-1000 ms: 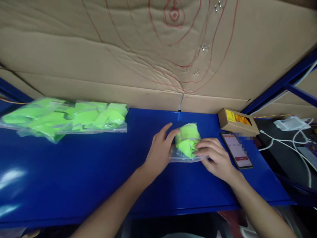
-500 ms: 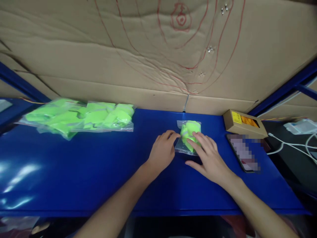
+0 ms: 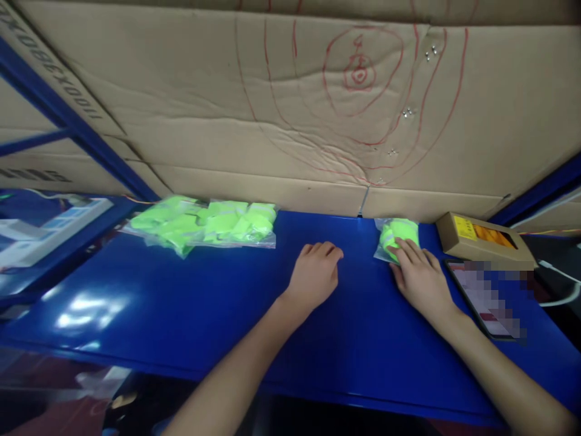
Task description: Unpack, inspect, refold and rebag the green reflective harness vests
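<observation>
A clear bag with a folded neon-green item (image 3: 399,233) lies near the back of the blue table (image 3: 200,303), right of centre. My right hand (image 3: 422,275) rests its fingertips on the front of this bag, fingers stretched out and the thumb at the bag's lower edge. My left hand (image 3: 316,272) is over the middle of the table, away from the bags, its fingers curled and their tips partly hidden. Several more clear bags of neon-green items (image 3: 218,224) lie in an overlapping row at the back left.
A brown box with a yellow label (image 3: 485,239) sits at the back right, with a phone (image 3: 485,303) in front of it. A cardboard sheet with red rings (image 3: 290,103) stands behind the table. A white power strip (image 3: 59,233) lies at far left.
The single bag has moved to the right with my right hand on it, closer to the box. My left hand is now apart from that bag. The camera view has shifted left.
</observation>
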Action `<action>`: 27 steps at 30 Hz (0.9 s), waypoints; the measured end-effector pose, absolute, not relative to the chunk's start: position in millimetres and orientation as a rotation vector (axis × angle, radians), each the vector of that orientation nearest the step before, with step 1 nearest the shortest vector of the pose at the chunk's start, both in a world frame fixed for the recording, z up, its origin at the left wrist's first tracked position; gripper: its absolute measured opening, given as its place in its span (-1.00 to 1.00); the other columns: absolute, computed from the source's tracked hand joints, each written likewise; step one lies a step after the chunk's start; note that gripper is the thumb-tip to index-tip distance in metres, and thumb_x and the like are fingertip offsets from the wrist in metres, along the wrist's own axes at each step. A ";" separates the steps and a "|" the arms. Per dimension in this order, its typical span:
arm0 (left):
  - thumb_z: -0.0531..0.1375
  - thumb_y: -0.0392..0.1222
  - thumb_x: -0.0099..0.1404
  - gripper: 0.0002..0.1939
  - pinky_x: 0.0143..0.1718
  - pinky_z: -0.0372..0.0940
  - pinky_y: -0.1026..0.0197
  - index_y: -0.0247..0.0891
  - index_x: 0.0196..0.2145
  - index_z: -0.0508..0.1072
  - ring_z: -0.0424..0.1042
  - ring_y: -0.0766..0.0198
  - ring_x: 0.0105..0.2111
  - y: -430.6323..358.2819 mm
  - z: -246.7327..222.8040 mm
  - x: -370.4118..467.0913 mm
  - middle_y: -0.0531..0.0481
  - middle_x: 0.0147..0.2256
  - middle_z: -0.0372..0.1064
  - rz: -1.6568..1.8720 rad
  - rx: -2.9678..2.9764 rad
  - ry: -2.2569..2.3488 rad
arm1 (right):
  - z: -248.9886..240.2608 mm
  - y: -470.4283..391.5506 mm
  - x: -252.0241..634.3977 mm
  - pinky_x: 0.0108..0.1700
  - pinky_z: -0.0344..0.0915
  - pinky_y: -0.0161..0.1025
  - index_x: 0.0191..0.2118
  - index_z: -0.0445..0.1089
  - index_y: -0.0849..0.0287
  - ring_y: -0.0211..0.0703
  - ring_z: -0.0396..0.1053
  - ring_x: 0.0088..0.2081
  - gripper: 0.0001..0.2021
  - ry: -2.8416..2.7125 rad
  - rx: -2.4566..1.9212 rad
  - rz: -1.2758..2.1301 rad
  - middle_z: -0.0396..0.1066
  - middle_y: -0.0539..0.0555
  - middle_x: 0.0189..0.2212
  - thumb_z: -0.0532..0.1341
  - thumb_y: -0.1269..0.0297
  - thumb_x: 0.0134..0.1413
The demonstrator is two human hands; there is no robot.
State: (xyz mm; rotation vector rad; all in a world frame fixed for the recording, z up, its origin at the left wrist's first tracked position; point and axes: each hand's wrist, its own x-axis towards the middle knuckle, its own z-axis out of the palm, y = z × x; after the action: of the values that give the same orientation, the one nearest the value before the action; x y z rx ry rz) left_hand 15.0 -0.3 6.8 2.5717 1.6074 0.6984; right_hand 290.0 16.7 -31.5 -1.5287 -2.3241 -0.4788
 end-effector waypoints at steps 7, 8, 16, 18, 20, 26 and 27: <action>0.11 0.03 0.48 -0.46 0.20 0.16 -0.30 -0.37 0.26 0.35 0.27 -0.35 0.25 40.6 14.4 -83.8 -0.51 0.25 0.24 0.743 2.327 2.429 | 18.9 -2.6 257.4 0.26 0.22 0.31 0.14 0.38 0.18 0.30 0.34 0.27 -0.69 -2.256 -1.265 -0.322 0.41 0.33 0.23 0.16 0.33 0.33; 0.14 0.11 0.45 -0.34 0.23 0.11 -0.34 -0.38 0.32 0.28 0.20 -0.40 0.30 43.3 7.8 -95.6 -0.56 0.31 0.15 0.742 2.245 2.523 | 27.9 -16.8 242.4 0.23 0.29 0.19 0.16 0.36 0.11 0.17 0.41 0.21 -0.67 -2.289 -1.077 -0.183 0.46 0.25 0.18 0.19 0.33 0.32; 0.24 0.05 0.33 -0.29 0.30 0.06 -0.33 -0.30 0.34 0.27 0.29 -0.32 0.25 50.6 -23.4 -116.3 -0.45 0.28 0.24 0.590 2.086 2.596 | -6.2 -47.7 186.2 -0.07 0.37 -0.05 -0.04 0.43 0.17 -0.04 0.51 -0.17 -0.85 -2.415 -0.691 0.148 0.58 0.09 -0.23 0.16 0.40 0.35; 0.25 -0.02 0.29 -0.33 0.28 0.10 -0.26 -0.28 0.30 0.33 0.27 -0.30 0.26 51.9 -18.6 -110.6 -0.39 0.28 0.26 0.717 2.093 2.474 | -24.6 -30.7 193.1 -0.09 0.39 -0.07 -0.06 0.43 0.11 -0.07 0.50 -0.18 -0.85 -2.368 -0.871 0.361 0.57 0.07 -0.21 0.14 0.40 0.38; 0.27 -0.04 0.26 -0.37 0.28 0.13 -0.20 -0.27 0.25 0.39 0.28 -0.25 0.26 50.0 -13.4 -99.2 -0.33 0.27 0.30 0.925 2.037 2.225 | -35.6 -16.7 198.9 -0.05 0.41 -0.04 -0.01 0.41 0.08 -0.07 0.51 -0.14 -0.83 -2.247 -1.029 0.529 0.55 0.08 -0.18 0.12 0.37 0.40; 0.21 0.17 0.33 -0.43 0.06 0.37 0.01 -0.23 0.15 0.48 0.50 -0.08 0.06 15.2 -7.7 -31.9 -0.17 0.04 0.55 1.036 1.043 1.134 | -44.6 -8.3 204.2 0.01 0.50 -0.04 0.38 0.05 -0.03 -0.10 0.53 -0.07 -0.45 -1.744 -1.119 0.950 0.38 0.21 0.18 0.19 0.13 0.38; 0.23 0.16 0.33 -0.43 0.06 0.36 0.01 -0.24 0.15 0.49 0.50 -0.08 0.05 8.7 -7.7 -22.3 -0.18 0.03 0.55 0.980 0.946 0.990 | -45.5 -9.0 204.7 0.02 0.51 -0.05 0.41 -0.01 -0.07 -0.10 0.53 -0.04 -0.40 -1.669 -1.088 1.013 0.32 0.22 0.25 0.20 0.10 0.38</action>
State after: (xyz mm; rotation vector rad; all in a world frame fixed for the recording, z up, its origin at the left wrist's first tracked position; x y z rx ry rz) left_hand -22.3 8.7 -7.7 0.9461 0.9896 0.9796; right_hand 204.7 -9.0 -45.5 -1.0884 -1.6689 1.0130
